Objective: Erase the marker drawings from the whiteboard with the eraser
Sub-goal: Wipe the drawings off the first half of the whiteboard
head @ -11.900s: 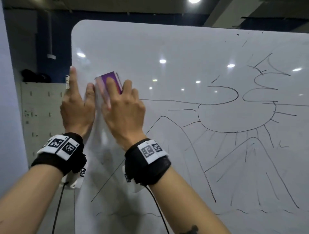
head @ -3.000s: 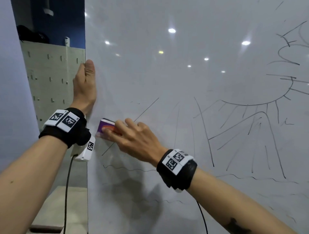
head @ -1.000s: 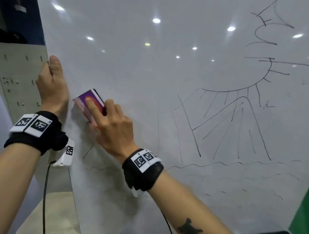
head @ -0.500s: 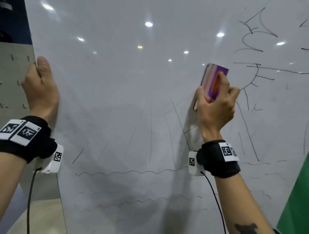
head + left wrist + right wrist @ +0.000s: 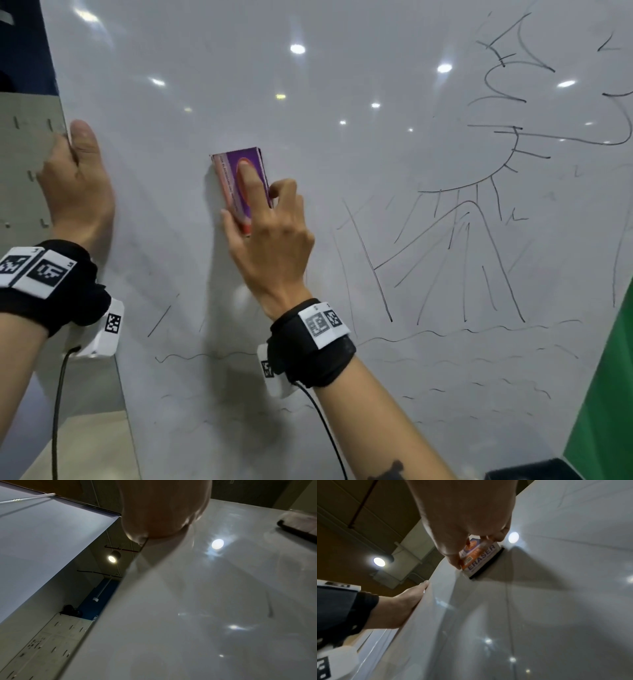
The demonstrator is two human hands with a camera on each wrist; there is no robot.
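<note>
A purple and orange eraser [image 5: 239,178] lies flat against the whiteboard [image 5: 342,102], left of centre. My right hand [image 5: 263,219] grips it, thumb on its left edge, forefinger along its top. In the right wrist view the eraser [image 5: 479,557] shows its "ERASER" label and black felt on the board [image 5: 539,601]. My left hand [image 5: 73,178] holds the board's left edge, thumb on the front face. Black marker lines [image 5: 462,240] of a sun, rays and mountains fill the right part. Wavy lines [image 5: 445,335] run along the bottom. The area around the eraser is wiped, with faint streaks.
A grey perforated panel [image 5: 24,164] stands behind the board's left edge. A green surface [image 5: 606,394] rises at the lower right, with a dark object [image 5: 534,471] at its foot. Ceiling lamps reflect on the glossy board.
My right hand has swept the eraser leftward from the sun drawing to the board's left-centre. My left hand keeps its hold on the left edge.
</note>
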